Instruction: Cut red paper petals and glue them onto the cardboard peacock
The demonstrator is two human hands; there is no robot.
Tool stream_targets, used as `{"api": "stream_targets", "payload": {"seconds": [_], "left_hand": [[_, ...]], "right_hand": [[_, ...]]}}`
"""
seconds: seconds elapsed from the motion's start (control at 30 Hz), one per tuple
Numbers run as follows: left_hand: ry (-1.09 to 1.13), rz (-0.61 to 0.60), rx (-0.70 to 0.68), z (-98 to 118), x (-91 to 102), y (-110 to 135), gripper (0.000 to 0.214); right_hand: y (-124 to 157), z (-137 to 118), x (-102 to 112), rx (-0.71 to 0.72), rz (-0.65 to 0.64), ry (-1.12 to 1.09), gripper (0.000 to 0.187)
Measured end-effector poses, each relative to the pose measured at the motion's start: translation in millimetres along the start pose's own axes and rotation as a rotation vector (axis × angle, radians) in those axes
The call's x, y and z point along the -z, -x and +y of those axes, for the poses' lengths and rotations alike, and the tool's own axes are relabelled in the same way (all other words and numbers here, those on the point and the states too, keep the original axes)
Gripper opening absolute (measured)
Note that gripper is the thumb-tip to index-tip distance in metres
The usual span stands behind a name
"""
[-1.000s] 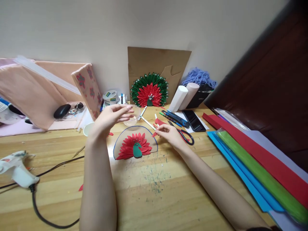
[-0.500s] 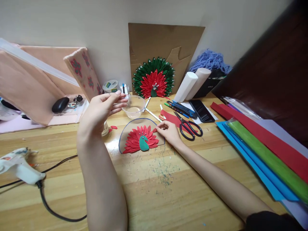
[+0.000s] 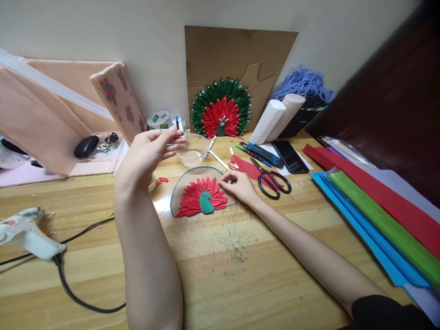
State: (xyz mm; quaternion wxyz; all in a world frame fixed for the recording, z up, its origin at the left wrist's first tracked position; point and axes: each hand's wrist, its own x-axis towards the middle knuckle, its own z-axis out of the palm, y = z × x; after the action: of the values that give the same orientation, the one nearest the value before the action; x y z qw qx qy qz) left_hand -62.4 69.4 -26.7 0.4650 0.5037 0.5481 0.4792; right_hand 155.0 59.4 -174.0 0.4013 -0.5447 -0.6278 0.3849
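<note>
A half-round piece of cardboard [image 3: 181,185] with a blue outline lies on the table, bearing a fan of red petals [image 3: 192,197] and a green bird shape [image 3: 206,203] with small pale beads. My right hand [image 3: 239,185] is at the fan's upper right edge, thumb and forefinger pinched on a red petal there; the fingertips partly hide it. My left hand [image 3: 151,149] is raised beside a clear plastic bowl [image 3: 193,156], wrist bent. Its fingers are stretched out and nothing shows in them. Behind it, a small jar [image 3: 152,183] and loose red petals [image 3: 163,179] are partly covered.
Black-handled scissors [image 3: 270,178] lie on red paper right of my right hand, near pens [image 3: 259,153] and a phone [image 3: 290,156]. A glue gun [image 3: 34,233] with its cord is at left. A finished red-and-green peacock [image 3: 221,110] leans on cardboard. Coloured sheets [image 3: 378,220] lie at right.
My right hand has shifted slightly left along the red petals' edge, still pinched. My left hand keeps nearly the same raised pose. The whole view has shifted a little.
</note>
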Motion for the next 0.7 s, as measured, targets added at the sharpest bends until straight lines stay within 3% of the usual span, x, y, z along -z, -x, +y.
{"api": "stream_targets", "payload": {"seconds": [0.7], "left_hand": [[-0.052, -0.026, -0.065, 1.9, -5.9, -1.0, 0.029]], "right_hand": [[0.3, 8.5, -1.9, 0.028, 0.020, -0.037, 0.010]]}}
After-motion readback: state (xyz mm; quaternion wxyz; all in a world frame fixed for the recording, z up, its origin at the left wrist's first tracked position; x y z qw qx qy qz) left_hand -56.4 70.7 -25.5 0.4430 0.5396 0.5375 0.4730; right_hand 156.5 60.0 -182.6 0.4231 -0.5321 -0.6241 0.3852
